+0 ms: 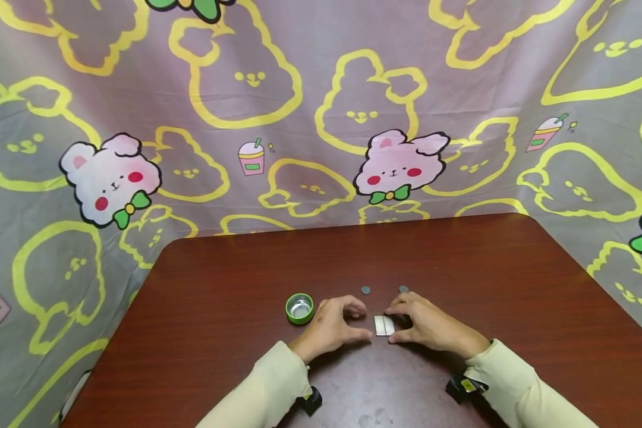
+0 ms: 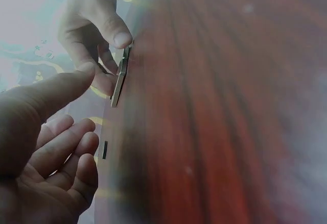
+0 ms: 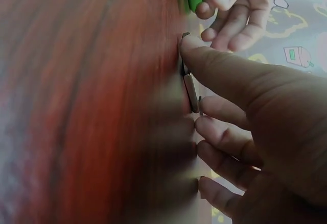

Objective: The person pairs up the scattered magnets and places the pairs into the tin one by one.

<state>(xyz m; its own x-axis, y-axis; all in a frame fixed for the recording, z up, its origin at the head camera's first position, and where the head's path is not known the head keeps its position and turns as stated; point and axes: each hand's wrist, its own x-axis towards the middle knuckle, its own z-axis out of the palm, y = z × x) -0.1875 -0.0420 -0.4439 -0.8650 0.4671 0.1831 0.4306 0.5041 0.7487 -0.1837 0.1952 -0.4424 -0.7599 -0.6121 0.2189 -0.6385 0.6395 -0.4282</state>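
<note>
Two thin white rectangular tiles [image 1: 384, 326] lie side by side on the table, a dark seam between them. My right hand [image 1: 433, 324] pinches the right-hand tile, with its thumb at the near edge and a fingertip at the far edge. From the right wrist view, the tiles [image 3: 190, 92] show edge-on, low against the tabletop, and the other fingertips rest by the table. My left hand [image 1: 331, 327] is just left of the tiles, its fingers loosely curved and its thumb apart from them, with nothing held. The left wrist view shows this hand's gap [image 2: 61, 142] facing the tiles.
A small round metal dish [image 1: 299, 309] with a green rim stands left of my left hand. Beyond the hands lie two small grey discs, a left disc [image 1: 365, 290] and a right disc [image 1: 403, 289]. A patterned cloth [image 1: 310, 131] hangs behind the brown table [image 1: 235, 267].
</note>
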